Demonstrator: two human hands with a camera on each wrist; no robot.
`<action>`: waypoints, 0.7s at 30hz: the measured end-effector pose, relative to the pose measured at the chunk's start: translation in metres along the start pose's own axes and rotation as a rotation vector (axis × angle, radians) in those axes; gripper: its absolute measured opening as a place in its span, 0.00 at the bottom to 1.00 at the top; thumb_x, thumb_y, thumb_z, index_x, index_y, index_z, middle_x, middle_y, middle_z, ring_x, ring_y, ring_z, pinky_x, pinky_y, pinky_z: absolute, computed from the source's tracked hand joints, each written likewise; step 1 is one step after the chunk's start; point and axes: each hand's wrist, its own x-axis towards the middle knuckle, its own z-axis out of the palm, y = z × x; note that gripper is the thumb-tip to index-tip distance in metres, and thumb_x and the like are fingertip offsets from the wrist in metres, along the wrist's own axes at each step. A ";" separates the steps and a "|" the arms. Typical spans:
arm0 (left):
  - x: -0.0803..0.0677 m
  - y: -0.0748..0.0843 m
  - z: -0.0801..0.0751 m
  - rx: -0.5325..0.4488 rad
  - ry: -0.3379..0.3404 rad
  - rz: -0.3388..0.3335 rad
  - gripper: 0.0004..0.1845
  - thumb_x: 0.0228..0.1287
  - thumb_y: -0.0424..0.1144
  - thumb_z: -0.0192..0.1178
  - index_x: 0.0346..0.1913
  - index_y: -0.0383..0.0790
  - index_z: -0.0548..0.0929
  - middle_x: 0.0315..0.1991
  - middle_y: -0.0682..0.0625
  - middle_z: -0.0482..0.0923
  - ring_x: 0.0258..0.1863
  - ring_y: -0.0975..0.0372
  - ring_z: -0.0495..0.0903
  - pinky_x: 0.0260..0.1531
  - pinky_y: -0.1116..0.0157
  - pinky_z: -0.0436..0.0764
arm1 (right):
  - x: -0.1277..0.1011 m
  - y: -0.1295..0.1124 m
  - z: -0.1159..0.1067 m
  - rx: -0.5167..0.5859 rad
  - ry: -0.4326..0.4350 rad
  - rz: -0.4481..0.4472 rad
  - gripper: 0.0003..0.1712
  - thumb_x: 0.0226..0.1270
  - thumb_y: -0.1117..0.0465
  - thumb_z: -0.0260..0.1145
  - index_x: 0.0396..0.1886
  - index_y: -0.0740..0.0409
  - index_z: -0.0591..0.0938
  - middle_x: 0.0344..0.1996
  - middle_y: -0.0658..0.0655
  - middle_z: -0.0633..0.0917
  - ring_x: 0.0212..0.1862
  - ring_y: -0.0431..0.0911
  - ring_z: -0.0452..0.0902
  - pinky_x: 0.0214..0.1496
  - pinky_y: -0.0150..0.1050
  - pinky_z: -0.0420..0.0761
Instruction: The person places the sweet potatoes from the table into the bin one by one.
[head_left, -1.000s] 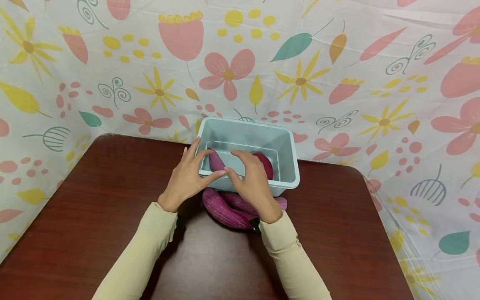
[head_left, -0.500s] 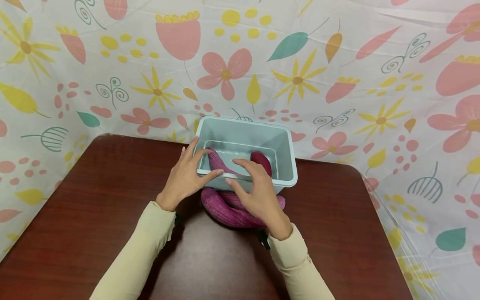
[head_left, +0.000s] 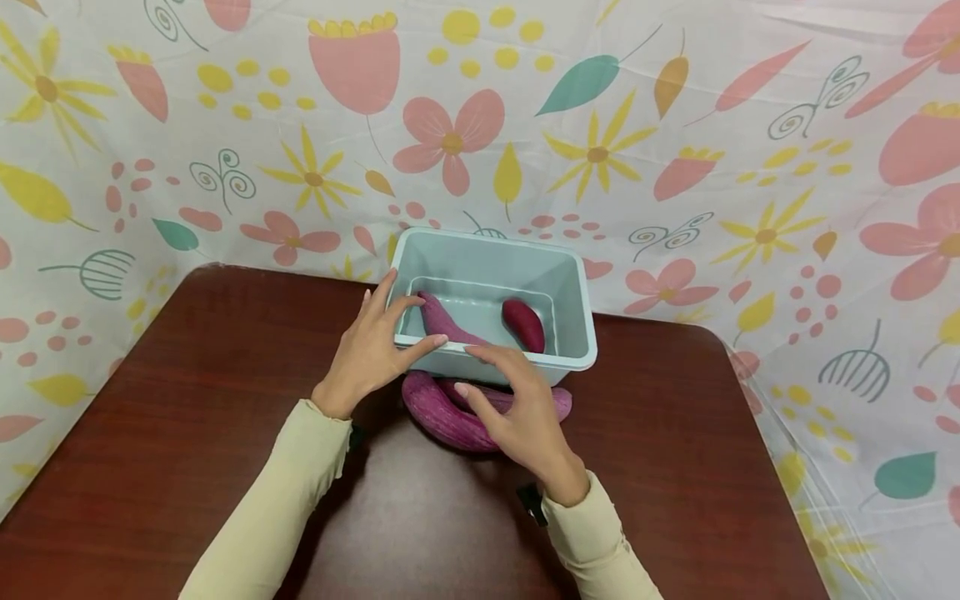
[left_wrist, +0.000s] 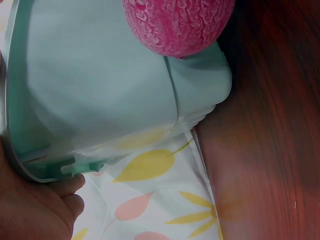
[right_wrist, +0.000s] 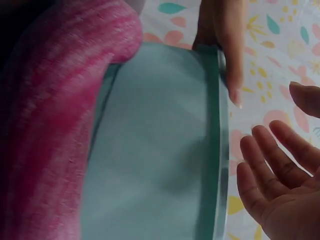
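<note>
Head view: a tub (head_left: 573, 363) stands at the middle of the table's (head_left: 675, 433) far edge, with a long eggplant (head_left: 442, 321) at its left end and a dark red vegetable (head_left: 522, 326) toward its right. The left hand (head_left: 365, 354) grips its near-left corner; the right hand (head_left: 527, 417), fingers apart and holding nothing, hangs over two front eggplants (head_left: 444, 421). Probably best: left steadies the rim, right wraps one eggplant's thick middle, then lifts it clear of the tub wall.

Bin (head_left: 495, 258): set right of left grip (head_left: 363, 354)
Inner eggplant (head_left: 442, 319), other vegetable (head_left: 523, 325): contained, beyond right grip (head_left: 525, 417)
Outer eggplants (head_left: 442, 417): laid on desk (head_left: 187, 417), partly below right grip
</note>
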 end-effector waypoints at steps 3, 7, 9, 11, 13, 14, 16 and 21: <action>0.000 0.000 0.000 0.005 0.004 -0.001 0.37 0.60 0.69 0.63 0.62 0.47 0.79 0.82 0.44 0.47 0.81 0.43 0.52 0.75 0.41 0.63 | -0.006 0.002 0.004 0.027 -0.009 -0.027 0.25 0.61 0.62 0.75 0.59 0.55 0.82 0.53 0.54 0.86 0.55 0.47 0.82 0.60 0.43 0.82; 0.000 0.001 0.000 0.006 0.005 0.001 0.36 0.59 0.69 0.64 0.61 0.47 0.80 0.82 0.44 0.47 0.81 0.44 0.52 0.75 0.41 0.63 | -0.012 0.006 0.010 0.043 -0.036 -0.044 0.24 0.61 0.63 0.75 0.58 0.56 0.83 0.52 0.54 0.87 0.55 0.47 0.82 0.60 0.42 0.82; 0.001 0.001 0.000 0.004 0.007 0.002 0.36 0.59 0.69 0.64 0.61 0.47 0.80 0.82 0.44 0.47 0.81 0.45 0.52 0.77 0.42 0.60 | -0.015 0.008 0.013 0.036 -0.055 -0.027 0.24 0.61 0.62 0.75 0.57 0.57 0.83 0.52 0.54 0.87 0.56 0.47 0.82 0.61 0.43 0.82; 0.001 0.001 0.001 0.002 0.012 0.006 0.35 0.59 0.69 0.64 0.60 0.47 0.80 0.82 0.44 0.48 0.81 0.46 0.53 0.78 0.43 0.58 | -0.017 0.009 0.015 0.023 -0.078 0.007 0.24 0.61 0.60 0.76 0.57 0.57 0.83 0.52 0.54 0.87 0.57 0.46 0.82 0.62 0.44 0.82; 0.001 0.001 0.002 -0.002 0.015 0.008 0.35 0.59 0.69 0.64 0.60 0.47 0.80 0.82 0.44 0.48 0.81 0.47 0.53 0.78 0.43 0.58 | -0.020 0.011 0.017 0.015 -0.102 0.047 0.25 0.61 0.60 0.76 0.57 0.58 0.82 0.53 0.53 0.87 0.58 0.46 0.81 0.63 0.46 0.82; 0.001 0.001 0.002 -0.002 0.015 0.009 0.35 0.59 0.69 0.64 0.60 0.48 0.80 0.82 0.44 0.48 0.81 0.47 0.53 0.77 0.43 0.59 | -0.022 0.012 0.019 0.007 -0.110 0.063 0.25 0.60 0.59 0.77 0.57 0.58 0.83 0.53 0.53 0.86 0.58 0.46 0.81 0.63 0.46 0.82; 0.000 0.001 0.002 -0.001 0.017 0.010 0.35 0.59 0.69 0.64 0.60 0.48 0.80 0.82 0.44 0.48 0.81 0.46 0.53 0.76 0.43 0.63 | -0.024 0.014 0.022 0.004 -0.124 0.085 0.26 0.60 0.59 0.77 0.57 0.59 0.82 0.51 0.55 0.87 0.57 0.46 0.82 0.61 0.46 0.83; -0.001 0.001 -0.001 0.000 0.017 0.007 0.35 0.59 0.70 0.63 0.60 0.48 0.80 0.82 0.44 0.48 0.81 0.45 0.53 0.72 0.41 0.68 | -0.029 0.018 0.028 0.034 -0.136 0.116 0.26 0.58 0.59 0.78 0.56 0.60 0.82 0.46 0.59 0.87 0.51 0.48 0.84 0.54 0.49 0.85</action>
